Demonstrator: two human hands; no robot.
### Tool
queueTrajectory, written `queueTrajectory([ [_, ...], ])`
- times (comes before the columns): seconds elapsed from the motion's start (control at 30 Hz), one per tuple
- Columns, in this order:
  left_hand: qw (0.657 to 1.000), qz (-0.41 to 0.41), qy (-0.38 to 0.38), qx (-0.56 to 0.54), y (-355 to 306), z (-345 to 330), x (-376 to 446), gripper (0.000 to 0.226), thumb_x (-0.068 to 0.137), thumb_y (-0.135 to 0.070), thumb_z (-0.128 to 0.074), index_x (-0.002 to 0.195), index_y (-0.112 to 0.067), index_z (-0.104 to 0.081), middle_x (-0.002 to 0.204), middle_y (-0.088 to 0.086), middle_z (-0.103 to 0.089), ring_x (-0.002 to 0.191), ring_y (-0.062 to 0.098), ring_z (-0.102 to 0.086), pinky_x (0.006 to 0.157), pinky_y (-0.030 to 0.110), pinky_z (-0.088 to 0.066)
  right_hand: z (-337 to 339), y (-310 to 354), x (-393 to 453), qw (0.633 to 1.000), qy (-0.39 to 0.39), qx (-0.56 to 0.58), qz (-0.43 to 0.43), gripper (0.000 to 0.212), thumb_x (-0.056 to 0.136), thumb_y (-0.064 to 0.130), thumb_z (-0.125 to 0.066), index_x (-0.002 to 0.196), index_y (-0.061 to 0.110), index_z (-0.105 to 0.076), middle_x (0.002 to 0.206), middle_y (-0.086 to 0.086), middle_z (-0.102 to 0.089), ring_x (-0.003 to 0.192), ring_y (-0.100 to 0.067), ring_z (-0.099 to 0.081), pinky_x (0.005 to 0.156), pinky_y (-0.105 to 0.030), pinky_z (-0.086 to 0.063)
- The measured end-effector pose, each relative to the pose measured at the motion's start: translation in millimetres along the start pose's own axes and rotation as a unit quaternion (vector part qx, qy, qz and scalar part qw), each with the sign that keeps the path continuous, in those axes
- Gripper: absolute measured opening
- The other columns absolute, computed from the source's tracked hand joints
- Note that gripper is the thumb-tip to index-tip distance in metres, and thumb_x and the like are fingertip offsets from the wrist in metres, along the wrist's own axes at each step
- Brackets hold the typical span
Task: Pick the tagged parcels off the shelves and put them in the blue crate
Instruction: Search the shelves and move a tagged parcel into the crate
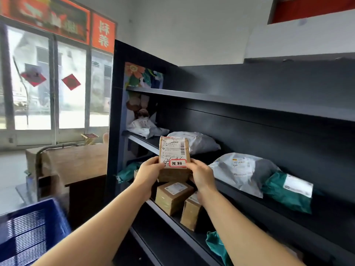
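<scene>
Between both hands [176,174], gripped at either side: tagged parcel [173,158] (upright).

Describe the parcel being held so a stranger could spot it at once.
Face the dark shelving unit. In front of its middle shelves, the left hand and right hand grip a brown cardboard box. Unlike the boxes below, it carries a red-bordered handwritten tag.

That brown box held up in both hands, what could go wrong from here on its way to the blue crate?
The brown box is only pinched at its lower edge by the left hand and right hand, so it might tip forward and slip.

The blue crate sits low at the left, with a wooden desk between; swinging across could knock the box on the shelf frame.
</scene>
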State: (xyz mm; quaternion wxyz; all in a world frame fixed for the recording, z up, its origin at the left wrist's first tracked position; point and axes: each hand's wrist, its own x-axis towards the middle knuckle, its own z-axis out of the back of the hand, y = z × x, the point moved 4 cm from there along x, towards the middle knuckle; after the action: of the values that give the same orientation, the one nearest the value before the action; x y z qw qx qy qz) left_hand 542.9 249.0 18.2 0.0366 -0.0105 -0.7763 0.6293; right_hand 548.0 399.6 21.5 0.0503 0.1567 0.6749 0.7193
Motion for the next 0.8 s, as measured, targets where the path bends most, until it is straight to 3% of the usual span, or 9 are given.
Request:
queueTrajectory([
  [0.07,1.0,-0.002,-0.024,0.0,0.5,21.3,1.8,0.019,0.095,-0.011,-0.049,0.097,-0.019,-0.067,0.098,0.006,-0.073,0.085,0.018,-0.07,0.066,0.028,-0.057,-22.4,-5.0,2.5,1.0,0.021,0.01,-0.012,0.013,0.078,0.023,-0.066,0.08,0.029,-0.077,0.091,0.004,-0.076,0.093,-0.018,-0.07,0.087,-0.041,-0.057],
  [0.2,0.996,0.003,-0.088,0.008,6.0,64.4,11.4,0.02,0.096,-0.021,-0.047,0.099,-0.021,-0.067,0.101,0.005,-0.073,0.098,0.023,-0.069,0.091,0.044,-0.054,-63.8,-13.0,8.1,0.996,0.071,0.039,-0.023,0.014,0.081,0.015,-0.065,0.087,0.023,-0.076,0.092,0.0,-0.076,0.088,-0.017,-0.071,0.07,-0.028,-0.058],
  [0.33,0.99,0.013,-0.137,0.011,11.6,101.7,24.7,0.025,0.096,-0.022,-0.048,0.115,-0.016,-0.064,0.102,0.005,-0.073,0.096,0.022,-0.069,0.089,0.04,-0.055,-102.2,-24.5,20.1,0.991,0.114,0.059,-0.043,0.022,0.081,0.013,-0.066,0.102,0.015,-0.073,0.094,-0.004,-0.076,0.081,-0.014,-0.071,0.053,-0.018,-0.052],
  [0.4,0.988,0.013,-0.155,0.004,13.4,118.8,32.5,0.025,0.096,-0.021,-0.048,0.116,-0.013,-0.062,0.102,0.006,-0.072,0.09,0.019,-0.069,0.08,0.037,-0.057,-121.9,-29.9,28.5,0.986,0.137,0.075,-0.056,0.019,0.082,0.01,-0.066,0.1,0.014,-0.071,0.09,-0.005,-0.075,0.078,-0.015,-0.071,0.056,-0.021,-0.054],
  [0.47,0.985,0.013,-0.171,-0.004,12.7,133.5,39.1,0.023,0.098,-0.018,-0.047,0.115,-0.012,-0.062,0.102,0.008,-0.071,0.086,0.017,-0.068,0.072,0.03,-0.057,-142.3,-37.1,39.9,0.982,0.153,0.085,-0.067,0.016,0.083,0.008,-0.065,0.096,0.016,-0.069,0.089,-0.005,-0.074,0.082,-0.018,-0.07,0.07,-0.029,-0.059],
  [0.57,0.98,0.01,-0.201,0.004,12.8,155.8,52.7,0.026,0.098,-0.018,-0.046,0.117,-0.011,-0.062,0.103,0.009,-0.071,0.092,0.019,-0.067,0.081,0.034,-0.056,-176.4,-48.8,59.4,0.977,0.18,0.08,-0.075,0.02,0.077,0.014,-0.069,0.097,0.018,-0.07,0.095,-0.006,-0.075,0.095,-0.025,-0.07,0.09,-0.043,-0.056],
  [0.7,0.97,0.016,-0.242,0.002,15.4,184.7,72.6,0.027,0.097,-0.021,-0.047,0.12,-0.013,-0.06,0.104,0.008,-0.07,0.099,0.021,-0.066,0.094,0.041,-0.053,-213.9,-55.5,81.3,0.971,0.216,0.064,-0.078,0.032,0.079,0.018,-0.069,0.111,0.017,-0.068,0.101,-0.003,-0.074,0.097,-0.021,-0.069,0.089,-0.039,-0.057],
  [0.8,0.964,0.013,-0.266,-0.001,14.5,201.0,80.0,0.025,0.098,-0.02,-0.046,0.117,-0.015,-0.06,0.104,0.008,-0.069,0.098,0.02,-0.065,0.09,0.037,-0.054,-236.1,-56.3,94.1,0.963,0.251,0.063,-0.07,0.027,0.084,0.017,-0.066,0.111,0.018,-0.065,0.102,-0.001,-0.071,0.092,-0.013,-0.066,0.071,-0.024,-0.056],
])
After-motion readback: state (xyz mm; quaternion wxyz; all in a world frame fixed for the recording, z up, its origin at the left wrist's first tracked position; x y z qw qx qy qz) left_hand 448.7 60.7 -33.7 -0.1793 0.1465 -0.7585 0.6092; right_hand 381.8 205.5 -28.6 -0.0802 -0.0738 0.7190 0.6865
